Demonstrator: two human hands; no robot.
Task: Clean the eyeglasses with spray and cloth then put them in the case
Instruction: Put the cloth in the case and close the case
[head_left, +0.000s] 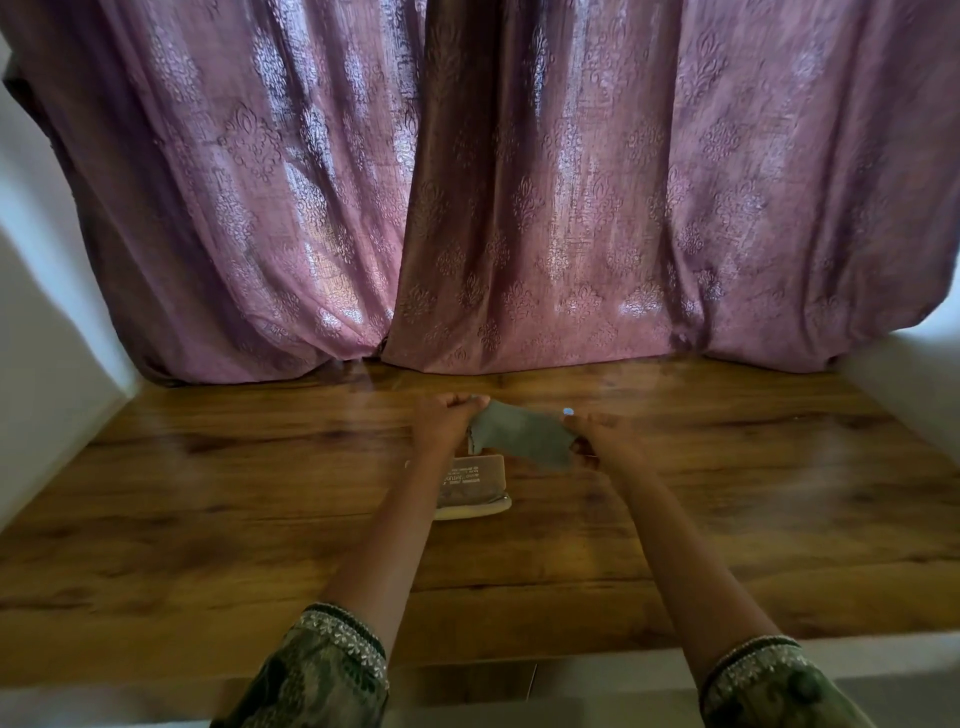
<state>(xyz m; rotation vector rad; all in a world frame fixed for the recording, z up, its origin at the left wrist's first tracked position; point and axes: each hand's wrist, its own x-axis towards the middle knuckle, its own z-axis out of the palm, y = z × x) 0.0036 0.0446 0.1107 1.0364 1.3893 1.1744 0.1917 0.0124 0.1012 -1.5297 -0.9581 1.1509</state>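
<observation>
A grey cleaning cloth is stretched between both hands above the wooden table. My left hand grips its left edge with curled fingers. My right hand pinches its right edge; something small and dark shows under that hand, too hidden to name. Just below the cloth lies a brown eyeglass case with printed lettering and a pale rim, partly covered by my left forearm. I see no eyeglasses and no spray bottle.
Purple patterned curtains hang along the table's far edge and touch the wood. White walls close in on the left and right. The table's near edge runs below my embroidered sleeves.
</observation>
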